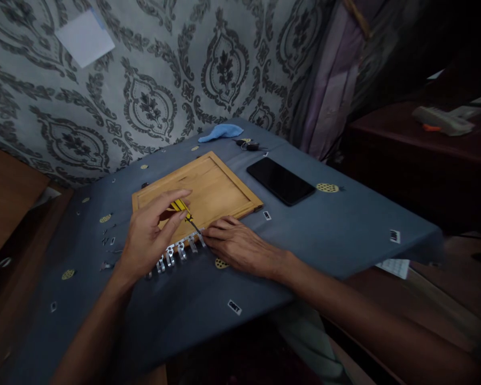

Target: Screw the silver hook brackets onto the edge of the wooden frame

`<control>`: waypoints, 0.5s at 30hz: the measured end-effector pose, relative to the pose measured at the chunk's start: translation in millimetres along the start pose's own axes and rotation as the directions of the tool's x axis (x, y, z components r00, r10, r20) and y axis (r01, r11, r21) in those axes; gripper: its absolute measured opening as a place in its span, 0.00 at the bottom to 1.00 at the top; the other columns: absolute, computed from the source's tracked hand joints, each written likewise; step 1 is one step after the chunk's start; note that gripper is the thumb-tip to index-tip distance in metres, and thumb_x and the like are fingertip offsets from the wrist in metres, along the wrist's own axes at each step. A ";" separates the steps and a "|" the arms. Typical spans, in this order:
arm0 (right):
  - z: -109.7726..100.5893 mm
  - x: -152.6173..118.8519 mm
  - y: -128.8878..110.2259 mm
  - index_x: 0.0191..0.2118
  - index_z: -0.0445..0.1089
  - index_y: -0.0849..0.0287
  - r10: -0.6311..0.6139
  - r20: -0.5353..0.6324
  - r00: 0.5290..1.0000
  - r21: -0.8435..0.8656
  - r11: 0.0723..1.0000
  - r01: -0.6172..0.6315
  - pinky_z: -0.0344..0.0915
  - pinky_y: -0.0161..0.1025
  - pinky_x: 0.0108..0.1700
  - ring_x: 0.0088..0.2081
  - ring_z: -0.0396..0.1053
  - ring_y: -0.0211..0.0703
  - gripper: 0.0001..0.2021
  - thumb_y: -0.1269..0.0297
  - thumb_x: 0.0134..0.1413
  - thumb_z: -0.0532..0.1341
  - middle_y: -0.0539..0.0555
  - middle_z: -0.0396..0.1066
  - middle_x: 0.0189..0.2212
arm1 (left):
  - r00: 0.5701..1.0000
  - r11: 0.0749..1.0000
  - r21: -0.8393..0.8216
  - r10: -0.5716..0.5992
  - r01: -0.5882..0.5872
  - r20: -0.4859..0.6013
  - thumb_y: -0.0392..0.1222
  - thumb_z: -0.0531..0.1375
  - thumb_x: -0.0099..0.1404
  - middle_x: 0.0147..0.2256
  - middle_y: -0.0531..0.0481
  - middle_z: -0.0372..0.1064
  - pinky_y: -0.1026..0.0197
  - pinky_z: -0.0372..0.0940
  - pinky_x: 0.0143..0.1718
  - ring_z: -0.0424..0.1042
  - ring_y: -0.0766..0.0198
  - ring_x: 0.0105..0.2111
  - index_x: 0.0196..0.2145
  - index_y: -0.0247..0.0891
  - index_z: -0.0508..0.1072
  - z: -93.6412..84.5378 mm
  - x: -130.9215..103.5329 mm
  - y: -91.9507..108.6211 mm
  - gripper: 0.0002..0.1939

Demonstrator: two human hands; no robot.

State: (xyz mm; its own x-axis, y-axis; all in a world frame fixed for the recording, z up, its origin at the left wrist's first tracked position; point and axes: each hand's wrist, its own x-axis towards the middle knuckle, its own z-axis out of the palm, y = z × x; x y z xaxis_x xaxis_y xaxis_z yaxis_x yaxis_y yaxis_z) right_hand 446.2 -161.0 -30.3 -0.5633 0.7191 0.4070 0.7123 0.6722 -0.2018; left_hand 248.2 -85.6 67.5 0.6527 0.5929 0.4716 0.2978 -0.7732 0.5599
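My left hand (pixel 154 230) holds a yellow screwdriver (pixel 180 206) between thumb and fingers, its dark shaft slanting down toward the near edge of a wooden board (pixel 212 187). Along that edge runs a metal hook strip (pixel 181 249) with several silver hooks. My right hand (pixel 240 246) rests at the strip's right end, fingers pressed together beside the screwdriver's tip. What its fingertips grip, if anything, is hidden. The board lies flat on a blue-grey tablecloth (pixel 304 235).
A black phone (pixel 280 181) lies right of the board. Behind it are a blue cloth (pixel 221 132) and dark keys (pixel 250 145). Small metal pieces (pixel 106 265) lie left of my left hand. A patterned wall stands behind the table.
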 end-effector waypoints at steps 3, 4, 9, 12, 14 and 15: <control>-0.1 0.1 -0.1 0.54 0.72 0.64 0.006 -0.001 1.000 -0.006 1.000 -0.006 0.59 0.46 0.50 0.45 0.64 0.50 0.11 0.72 0.70 0.58 0.58 0.75 0.44 | 0.999 0.999 0.049 0.005 -0.003 -0.039 0.41 0.64 0.69 0.45 0.48 0.78 0.63 0.75 0.41 0.78 0.64 0.39 0.53 0.41 0.75 2.2 1.8 1.1 0.15; 0.0 0.1 -0.2 0.54 0.72 0.65 0.006 0.001 1.000 -0.007 1.000 -0.006 0.58 0.45 0.50 0.46 0.64 0.50 0.12 0.72 0.69 0.58 0.58 0.75 0.45 | 0.999 0.997 0.072 0.007 -0.004 -0.051 0.42 0.65 0.68 0.45 0.49 0.78 0.64 0.75 0.39 0.78 0.65 0.38 0.52 0.41 0.76 3.0 2.1 1.6 0.15; 0.6 0.3 -0.8 0.52 0.72 0.67 0.008 -0.011 1.000 0.008 1.000 -0.008 0.58 0.45 0.51 0.47 0.65 0.51 0.11 0.73 0.68 0.60 0.59 0.75 0.45 | 0.999 0.995 0.105 0.001 0.004 -0.048 0.41 0.65 0.67 0.40 0.52 0.76 0.67 0.72 0.34 0.75 0.68 0.32 0.44 0.39 0.76 3.8 2.1 3.6 0.08; 1.0 0.3 -0.8 0.52 0.72 0.67 0.005 -0.009 1.000 0.017 1.000 -0.005 0.58 0.46 0.51 0.47 0.65 0.51 0.11 0.73 0.68 0.60 0.59 0.75 0.46 | 1.000 0.995 0.101 -0.021 0.023 -0.017 0.42 0.63 0.69 0.40 0.51 0.75 0.68 0.70 0.31 0.75 0.67 0.33 0.44 0.39 0.75 1.0 1.9 2.3 0.08; 1.2 0.0 -0.7 0.54 0.72 0.67 0.002 -0.009 1.000 0.025 1.000 -0.002 0.58 0.46 0.52 0.48 0.65 0.51 0.12 0.73 0.68 0.60 0.60 0.76 0.47 | 1.000 0.994 0.109 -0.025 0.026 -0.009 0.42 0.63 0.69 0.41 0.50 0.75 0.66 0.71 0.34 0.76 0.65 0.36 0.46 0.40 0.76 -1.9 2.2 1.5 0.08; 1.2 -0.1 -0.7 0.54 0.72 0.67 0.004 -0.012 1.000 0.027 1.000 -0.004 0.58 0.46 0.52 0.48 0.65 0.52 0.12 0.73 0.68 0.60 0.60 0.76 0.47 | 1.000 0.994 0.109 -0.025 0.026 -0.010 0.42 0.62 0.70 0.42 0.49 0.75 0.65 0.72 0.36 0.77 0.64 0.38 0.47 0.40 0.76 -3.6 2.4 1.4 0.09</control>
State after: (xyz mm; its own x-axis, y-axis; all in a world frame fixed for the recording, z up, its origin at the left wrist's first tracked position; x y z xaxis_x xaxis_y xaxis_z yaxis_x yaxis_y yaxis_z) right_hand 445.3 -161.3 -31.3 -0.5553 0.7195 0.4171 0.7030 0.6740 -0.2270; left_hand 247.7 -84.4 71.9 0.6377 0.6146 0.4644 0.3889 -0.7773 0.4946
